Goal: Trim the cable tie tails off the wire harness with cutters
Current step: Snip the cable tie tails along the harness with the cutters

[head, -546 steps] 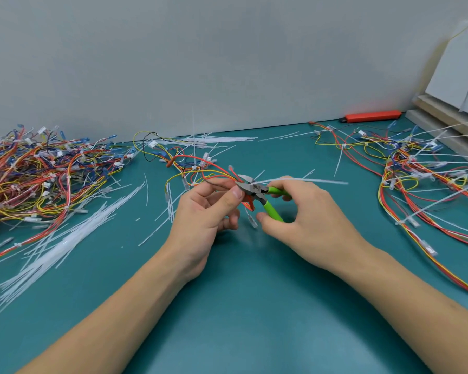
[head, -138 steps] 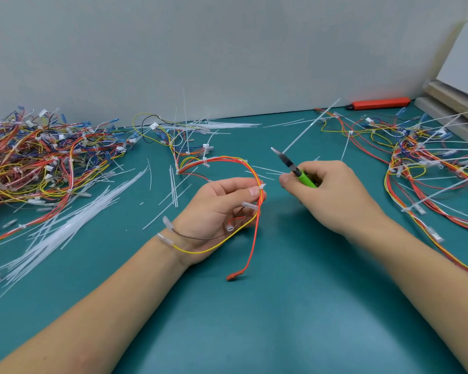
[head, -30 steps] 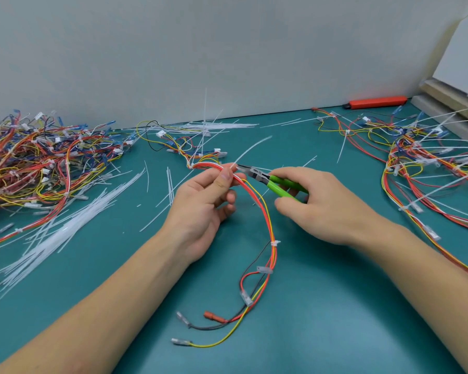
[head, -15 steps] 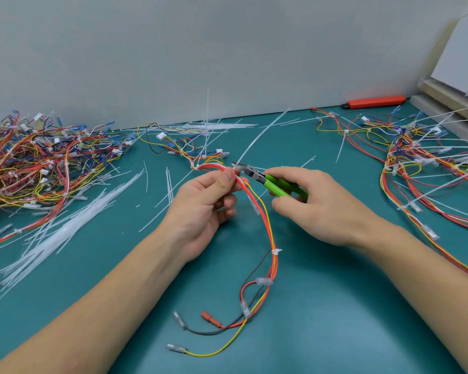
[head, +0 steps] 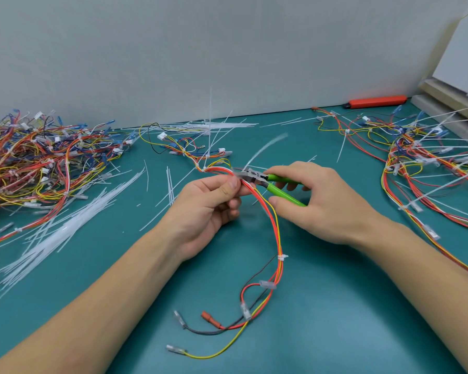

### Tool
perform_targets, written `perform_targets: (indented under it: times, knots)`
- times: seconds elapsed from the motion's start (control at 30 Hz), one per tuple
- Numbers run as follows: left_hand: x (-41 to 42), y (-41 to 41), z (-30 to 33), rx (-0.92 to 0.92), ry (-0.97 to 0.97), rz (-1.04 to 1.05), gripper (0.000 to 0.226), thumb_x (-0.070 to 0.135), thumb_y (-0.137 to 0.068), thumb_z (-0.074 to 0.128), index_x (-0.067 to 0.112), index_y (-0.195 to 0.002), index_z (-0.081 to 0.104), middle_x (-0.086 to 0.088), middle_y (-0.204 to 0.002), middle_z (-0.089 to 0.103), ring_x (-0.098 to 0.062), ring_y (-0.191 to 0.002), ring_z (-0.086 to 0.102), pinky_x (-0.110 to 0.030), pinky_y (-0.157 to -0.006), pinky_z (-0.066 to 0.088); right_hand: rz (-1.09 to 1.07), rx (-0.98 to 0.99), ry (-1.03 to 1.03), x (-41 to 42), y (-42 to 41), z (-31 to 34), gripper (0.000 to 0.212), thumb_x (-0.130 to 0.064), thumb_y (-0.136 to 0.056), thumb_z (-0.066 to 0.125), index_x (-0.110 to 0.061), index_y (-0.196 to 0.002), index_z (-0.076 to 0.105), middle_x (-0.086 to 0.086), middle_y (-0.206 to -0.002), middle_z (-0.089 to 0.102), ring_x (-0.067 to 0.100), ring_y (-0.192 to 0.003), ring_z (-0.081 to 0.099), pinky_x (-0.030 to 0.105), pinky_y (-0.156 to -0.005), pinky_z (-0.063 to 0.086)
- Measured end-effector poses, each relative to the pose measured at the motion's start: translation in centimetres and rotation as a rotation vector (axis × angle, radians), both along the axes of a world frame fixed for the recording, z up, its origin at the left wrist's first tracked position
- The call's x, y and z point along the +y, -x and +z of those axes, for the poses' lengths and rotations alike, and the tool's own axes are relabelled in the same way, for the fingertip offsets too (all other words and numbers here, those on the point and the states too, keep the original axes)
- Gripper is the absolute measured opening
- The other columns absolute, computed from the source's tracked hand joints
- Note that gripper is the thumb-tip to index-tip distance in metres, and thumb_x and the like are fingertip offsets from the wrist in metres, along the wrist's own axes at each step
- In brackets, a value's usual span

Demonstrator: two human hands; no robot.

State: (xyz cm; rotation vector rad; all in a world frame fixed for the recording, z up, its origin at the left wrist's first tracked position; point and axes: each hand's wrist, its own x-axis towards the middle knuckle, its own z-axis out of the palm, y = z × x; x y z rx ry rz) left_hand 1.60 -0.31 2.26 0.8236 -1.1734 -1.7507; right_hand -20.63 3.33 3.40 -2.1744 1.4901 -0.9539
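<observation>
Left hand [head: 206,209] pinches the thin-stranded wire harness [head: 274,233]; right hand [head: 324,206] clasps glossy green-handled cutters [head: 265,182] on the smooth teal counter [head: 335,306].

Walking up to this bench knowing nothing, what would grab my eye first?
Dead centre, the left hand pinches an orange and yellow wire harness while the right hand works green-handled cutters at it, a blurred white cable tie tail rising from the cutter tip. A big tangled heap of wires fills the far left, with loose white cable ties strewn beside it.
</observation>
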Motion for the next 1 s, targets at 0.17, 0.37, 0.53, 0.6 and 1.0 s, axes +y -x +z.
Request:
perform_targets:
  times: [0.17,0.37,0.53,0.6,1.0]
  knots:
    - [-0.1,-0.3,0.2,-0.036,0.001,-0.085,0.012,0.022,-0.084,0.071,0.017,-0.076,0.077,-0.002,-0.085,0.074,-0.008,-0.057,0.049,-0.021,-0.058,0.046,0.065,-0.015,0.014,0.0,0.0,0.1,0.037,-0.041,-0.089,0.07,-0.035,-0.126,0.069,-0.013,-0.098,0.065,0.011,-0.1,0.058,0.016,-0.087,0.041]
    - [-0.4,-0.9,0.2,-0.022,-0.029,-0.209,0.018,0.024,-0.084,0.07,0.006,-0.09,0.069,-0.002,-0.077,0.069,-0.01,-0.056,0.043,-0.022,-0.057,0.042,0.11,0.022,0.052,-0.1,0.5,0.5,0.042,-0.038,-0.085,0.07,-0.031,-0.126,0.071,-0.013,-0.097,0.067,0.014,-0.097,0.059,0.026,-0.092,0.045]
    - [-0.4,-0.9,0.1,-0.009,-0.026,-0.204,0.014,0.02,-0.088,0.068,0.007,-0.093,0.068,-0.002,-0.08,0.069,-0.01,-0.056,0.044,-0.022,-0.058,0.042,0.088,-0.02,0.085,-0.3,0.5,0.2,0.034,-0.034,-0.084,0.073,-0.028,-0.117,0.076,-0.007,-0.089,0.068,0.015,-0.09,0.059,0.028,-0.086,0.046]
    - [-0.4,-0.9,0.1,-0.006,-0.02,-0.203,0.016,0.02,-0.089,0.068,0.006,-0.096,0.067,-0.002,-0.079,0.068,-0.01,-0.057,0.043,-0.022,-0.058,0.042,0.084,-0.066,0.077,-0.4,0.4,-0.1,0.026,-0.029,-0.084,0.075,-0.026,-0.11,0.077,-0.003,-0.084,0.067,0.017,-0.084,0.058,0.034,-0.082,0.049]
    - [-0.4,-0.7,0.0,-0.006,-0.016,-0.17,0.017,0.019,-0.092,0.062,0.006,-0.102,0.066,-0.001,-0.08,0.065,-0.01,-0.058,0.041,-0.023,-0.06,0.039,0.033,-0.113,0.101,-0.5,-0.2,-0.8,0.024,-0.035,-0.084,0.074,-0.026,-0.107,0.074,-0.006,-0.085,0.066,0.017,-0.083,0.061,0.041,-0.081,0.051]
